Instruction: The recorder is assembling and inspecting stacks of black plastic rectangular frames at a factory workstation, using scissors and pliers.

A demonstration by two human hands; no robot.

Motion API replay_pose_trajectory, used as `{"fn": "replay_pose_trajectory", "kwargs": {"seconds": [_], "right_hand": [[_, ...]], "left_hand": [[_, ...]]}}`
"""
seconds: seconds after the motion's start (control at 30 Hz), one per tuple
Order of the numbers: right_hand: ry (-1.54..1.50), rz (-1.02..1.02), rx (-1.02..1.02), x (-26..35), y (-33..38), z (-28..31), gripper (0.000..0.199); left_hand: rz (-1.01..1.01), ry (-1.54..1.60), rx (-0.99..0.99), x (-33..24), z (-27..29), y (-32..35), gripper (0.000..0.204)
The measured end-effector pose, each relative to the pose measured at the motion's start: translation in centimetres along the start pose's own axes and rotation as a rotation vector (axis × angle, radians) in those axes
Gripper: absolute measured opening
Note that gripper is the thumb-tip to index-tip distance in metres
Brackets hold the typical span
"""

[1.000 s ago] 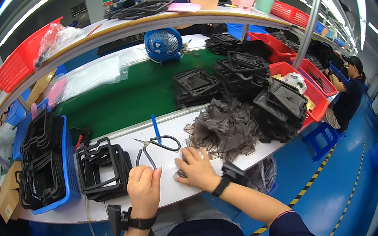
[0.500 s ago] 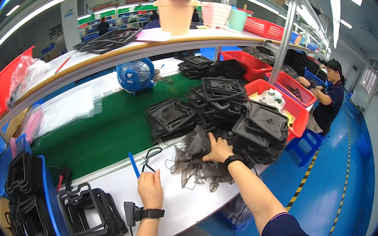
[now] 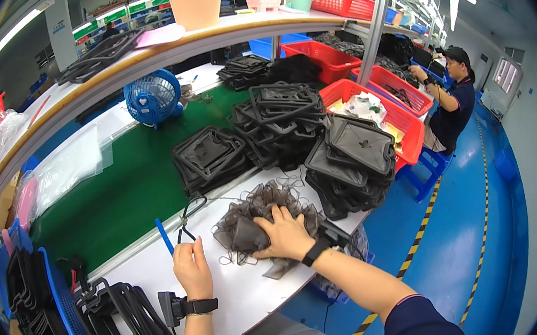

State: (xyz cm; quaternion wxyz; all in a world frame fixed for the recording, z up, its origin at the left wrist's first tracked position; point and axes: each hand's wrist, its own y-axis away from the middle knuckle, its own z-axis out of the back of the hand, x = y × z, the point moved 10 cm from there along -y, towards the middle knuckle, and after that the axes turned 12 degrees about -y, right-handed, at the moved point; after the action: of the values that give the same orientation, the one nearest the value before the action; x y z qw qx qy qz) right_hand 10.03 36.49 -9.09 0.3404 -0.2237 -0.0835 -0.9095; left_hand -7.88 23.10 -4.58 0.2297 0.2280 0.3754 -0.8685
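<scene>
My right hand [image 3: 284, 234] lies spread on a loose heap of dark, sheer mesh scraps [image 3: 239, 227] on the white tabletop. Its thumb and fingers rest around a bunched lump, and the palm side is hidden. To the left, my left hand [image 3: 192, 269] is closed in a loose fist. Whatever it may hold is hidden. Just beyond its fingers lie black-handled scissors [image 3: 192, 209] and a thin blue stick-like tool [image 3: 164, 237]. Behind the heap stand stacks of black rectangular mesh-covered frames [image 3: 362, 143], with another stack [image 3: 211, 154] further left.
Black open frames [image 3: 122, 323] stand at the near left, beside a blue basket [image 3: 64, 290] of similar frames. Red baskets [image 3: 402, 116] sit beyond the right stack. A blue fan [image 3: 152, 98] stands on the green surface below a shelf. A co-worker [image 3: 456, 103] sits at the right.
My right hand has drawn the mesh heap nearer to me, away from the frame stacks, and bunched it up. My left hand stays by the scissors. The whole view has shifted slightly.
</scene>
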Motion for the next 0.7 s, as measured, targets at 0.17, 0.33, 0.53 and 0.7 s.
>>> {"fn": "replay_pose_trajectory", "kwargs": {"seconds": [0.17,0.33,0.53,0.7], "right_hand": [[-0.078,-0.011,-0.101,-0.8,-1.7,1.3,0.062],[-0.173,0.038,-0.2,-1.7,-0.8,2.1,0.052],[-0.756,-0.036,-0.422,-8.1,5.3,8.7,0.06],[-1.138,-0.076,-0.44,-10.6,12.0,13.4,0.041]], "left_hand": [[0.001,0.033,0.0,-0.2,0.9,0.0,0.025],[-0.022,0.053,-0.006,-0.3,2.4,0.4,0.025],[-0.045,0.078,0.029,-1.5,2.3,0.4,0.027],[-0.121,0.081,0.087,-3.7,-1.0,0.4,0.025]]}}
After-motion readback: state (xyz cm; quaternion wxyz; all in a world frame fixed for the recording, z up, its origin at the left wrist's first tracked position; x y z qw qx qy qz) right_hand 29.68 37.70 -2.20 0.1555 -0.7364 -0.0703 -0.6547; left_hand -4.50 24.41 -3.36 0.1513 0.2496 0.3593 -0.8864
